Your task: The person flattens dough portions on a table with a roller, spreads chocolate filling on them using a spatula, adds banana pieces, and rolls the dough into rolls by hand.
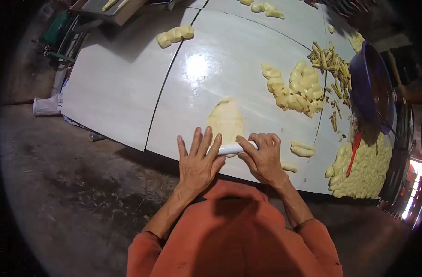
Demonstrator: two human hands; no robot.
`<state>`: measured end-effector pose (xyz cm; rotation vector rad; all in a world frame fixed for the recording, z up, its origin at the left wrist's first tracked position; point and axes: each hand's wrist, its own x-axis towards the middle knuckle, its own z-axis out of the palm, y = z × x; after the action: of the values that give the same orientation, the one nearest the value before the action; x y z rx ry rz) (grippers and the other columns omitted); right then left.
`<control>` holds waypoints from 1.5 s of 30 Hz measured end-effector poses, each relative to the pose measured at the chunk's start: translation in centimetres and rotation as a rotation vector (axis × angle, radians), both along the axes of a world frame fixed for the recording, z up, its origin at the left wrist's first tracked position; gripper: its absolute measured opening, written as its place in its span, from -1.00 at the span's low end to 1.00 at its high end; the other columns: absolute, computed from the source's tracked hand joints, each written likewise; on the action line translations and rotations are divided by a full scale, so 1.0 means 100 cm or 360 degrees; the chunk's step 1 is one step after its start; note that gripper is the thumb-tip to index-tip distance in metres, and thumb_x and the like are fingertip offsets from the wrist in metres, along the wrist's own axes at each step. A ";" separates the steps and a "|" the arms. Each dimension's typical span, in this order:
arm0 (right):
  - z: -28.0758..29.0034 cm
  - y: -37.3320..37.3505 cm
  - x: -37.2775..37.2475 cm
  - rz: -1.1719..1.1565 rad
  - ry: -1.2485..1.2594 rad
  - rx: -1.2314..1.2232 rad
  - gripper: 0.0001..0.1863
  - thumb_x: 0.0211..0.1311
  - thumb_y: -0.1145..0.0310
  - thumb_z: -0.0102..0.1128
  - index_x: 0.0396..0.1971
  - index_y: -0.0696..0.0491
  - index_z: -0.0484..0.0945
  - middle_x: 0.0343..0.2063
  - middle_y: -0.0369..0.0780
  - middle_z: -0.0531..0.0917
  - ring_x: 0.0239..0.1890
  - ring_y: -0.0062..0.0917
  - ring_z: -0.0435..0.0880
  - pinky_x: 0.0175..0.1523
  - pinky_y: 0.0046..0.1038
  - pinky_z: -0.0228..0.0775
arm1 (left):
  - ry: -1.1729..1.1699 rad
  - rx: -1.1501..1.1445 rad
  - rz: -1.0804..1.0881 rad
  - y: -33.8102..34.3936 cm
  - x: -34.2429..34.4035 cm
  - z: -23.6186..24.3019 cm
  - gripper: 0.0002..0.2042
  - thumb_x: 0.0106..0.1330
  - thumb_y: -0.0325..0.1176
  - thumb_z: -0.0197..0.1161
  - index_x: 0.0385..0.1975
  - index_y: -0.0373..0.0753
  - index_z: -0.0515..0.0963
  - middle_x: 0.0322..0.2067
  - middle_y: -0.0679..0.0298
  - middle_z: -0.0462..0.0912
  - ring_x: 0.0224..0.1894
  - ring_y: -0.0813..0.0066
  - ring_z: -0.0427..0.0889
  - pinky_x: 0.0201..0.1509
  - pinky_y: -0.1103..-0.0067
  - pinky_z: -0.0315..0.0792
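Note:
A flat, elongated sheet of pale yellow dough [226, 120] lies on the white table in front of me. Across its near end sits a smooth white rolling pin [230, 148]. My left hand [195, 167] rests over the pin's left end, its fingers stretched out and spread. At the other end, my right hand [265, 159] has its fingers bent over the pin, with the thumb on the near side. The pin's ends are hidden beneath my hands. Just right of my right hand are a folded dough piece [302, 148] and a smaller strip of dough [289, 167].
Lumpy dough pieces [305, 83] are clustered farther right, beside brownish-yellow strips [333, 64]. A purple basin [371, 87] stands at the right edge. Near it, a red-handled tool [354, 152] lies against a mass of dough pieces [361, 173]. Another dough row [175, 35] lies far left.

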<state>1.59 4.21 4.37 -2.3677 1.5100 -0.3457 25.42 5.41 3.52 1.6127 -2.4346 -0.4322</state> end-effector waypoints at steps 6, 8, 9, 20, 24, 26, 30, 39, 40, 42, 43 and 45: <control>0.009 -0.016 0.012 0.0150 -0.0033 -0.0081 -0.44 0.29 0.09 0.35 0.29 -0.19 0.55 0.04 -0.23 0.58 0.11 -0.39 0.50 0.23 -0.14 0.16 | -0.0040 -0.0121 0.0113 0.001 -0.007 -0.002 -0.31 0.41 0.04 0.25 0.47 -0.16 0.32 0.51 0.09 0.25 0.58 0.05 0.11 0.50 -0.34 -0.30; -0.001 -0.025 0.018 0.0009 0.0011 -0.0135 -0.42 0.31 0.07 0.31 0.32 -0.16 0.52 0.24 -0.15 0.50 0.25 -0.31 0.43 0.30 -0.10 0.13 | -0.0086 -0.0105 0.0224 -0.017 -0.012 -0.007 -0.32 0.42 0.02 0.24 0.47 -0.18 0.32 0.49 0.08 0.28 0.58 0.05 0.12 0.50 -0.33 -0.30; 0.000 -0.029 0.020 -0.0087 0.0061 -0.0023 -0.43 0.38 0.04 0.23 0.34 -0.12 0.51 0.44 -0.05 0.33 0.44 -0.17 0.27 0.42 0.03 0.01 | 0.0012 0.0039 0.0261 -0.025 -0.011 -0.005 -0.39 0.52 -0.05 0.09 0.46 -0.28 0.31 0.47 -0.06 0.29 0.56 -0.10 0.12 0.49 -0.33 -0.31; -0.012 -0.122 0.036 -0.0472 0.0294 -0.0114 -0.40 0.49 -0.04 0.06 0.43 -0.11 0.41 0.53 0.06 0.13 0.58 0.05 -0.01 0.53 0.32 -0.32 | -0.0026 -0.0052 0.0469 -0.136 -0.015 -0.014 -0.41 0.58 -0.10 -0.03 0.54 -0.18 0.20 0.52 -0.17 0.12 0.60 -0.20 -0.07 0.52 -0.30 -0.34; -0.018 -0.102 0.020 -0.0338 0.0186 -0.0110 -0.35 0.44 -0.19 0.07 0.39 -0.16 0.45 0.51 0.00 0.19 0.56 -0.04 0.09 0.55 0.20 -0.22 | 0.0162 0.0014 0.0341 -0.118 -0.004 -0.020 -0.40 0.54 -0.10 0.07 0.53 -0.16 0.22 0.53 -0.12 0.12 0.60 -0.20 -0.06 0.53 -0.29 -0.33; -0.014 -0.085 0.007 0.0068 0.0044 -0.0106 -0.29 0.33 -0.31 0.12 0.36 -0.25 0.49 0.49 -0.13 0.28 0.53 -0.18 0.17 0.55 0.11 -0.12 | 0.0263 -0.0014 0.0174 -0.105 0.000 -0.019 -0.42 0.54 -0.08 0.08 0.49 -0.17 0.30 0.53 -0.08 0.14 0.60 -0.18 -0.04 0.53 -0.28 -0.33; -0.024 -0.068 -0.002 0.0196 -0.0071 -0.0366 -0.53 0.17 0.01 0.43 0.09 -0.23 0.68 0.29 -0.24 0.55 0.32 -0.36 0.50 0.43 -0.06 0.18 | 0.0501 -0.0131 -0.0282 -0.092 0.016 -0.021 -0.39 0.35 0.16 0.29 0.34 0.04 0.51 0.46 0.08 0.30 0.56 -0.08 0.08 0.57 -0.24 -0.30; -0.009 -0.040 -0.004 0.0361 -0.0162 -0.0540 -0.66 0.13 0.34 0.43 -0.05 -0.07 0.72 0.06 -0.28 0.71 0.18 -0.41 0.62 0.34 -0.16 0.32 | 0.0570 -0.0825 -0.0473 -0.067 0.010 -0.012 -0.80 0.17 -0.32 0.44 -0.20 -0.06 0.72 -0.09 0.42 0.74 -0.01 0.47 0.66 0.24 0.28 0.44; -0.007 -0.033 -0.006 0.0417 -0.0123 -0.0417 -0.62 0.11 0.38 0.45 -0.02 -0.04 0.71 0.08 -0.27 0.72 0.21 -0.40 0.60 0.36 -0.13 0.28 | 0.0543 -0.0762 -0.0490 -0.057 0.011 -0.012 -0.77 0.18 -0.30 0.44 -0.15 -0.07 0.71 -0.09 0.40 0.73 -0.04 0.49 0.66 0.20 0.33 0.44; -0.007 -0.022 -0.001 0.0446 -0.0066 -0.0353 -0.64 0.17 0.37 0.41 0.00 0.00 0.69 0.09 -0.25 0.71 0.21 -0.39 0.61 0.38 -0.11 0.27 | 0.0379 -0.0640 -0.0482 -0.034 0.017 -0.024 -0.75 0.19 -0.29 0.45 -0.13 -0.10 0.70 -0.09 0.41 0.73 -0.06 0.53 0.66 0.17 0.33 0.44; -0.007 -0.016 -0.001 0.0429 -0.0068 -0.0293 -0.64 0.18 0.35 0.40 0.01 0.00 0.69 0.07 -0.24 0.71 0.20 -0.38 0.62 0.39 -0.11 0.27 | 0.0377 -0.0651 -0.0483 -0.027 0.018 -0.022 -0.75 0.19 -0.29 0.45 -0.13 -0.10 0.70 -0.09 0.41 0.73 -0.06 0.53 0.66 0.17 0.33 0.44; -0.005 -0.008 -0.004 0.0432 -0.0070 -0.0216 -0.61 0.16 0.32 0.41 0.02 0.01 0.68 0.08 -0.21 0.69 0.19 -0.35 0.64 0.39 -0.10 0.27 | 0.0299 -0.0537 -0.0367 -0.016 0.019 -0.019 -0.74 0.22 -0.27 0.45 -0.10 -0.11 0.69 -0.08 0.41 0.74 -0.07 0.52 0.66 0.19 0.32 0.43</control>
<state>1.16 3.41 3.91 -2.6102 1.1587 -0.4429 27.33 3.77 1.66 1.1116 -2.3996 -0.1810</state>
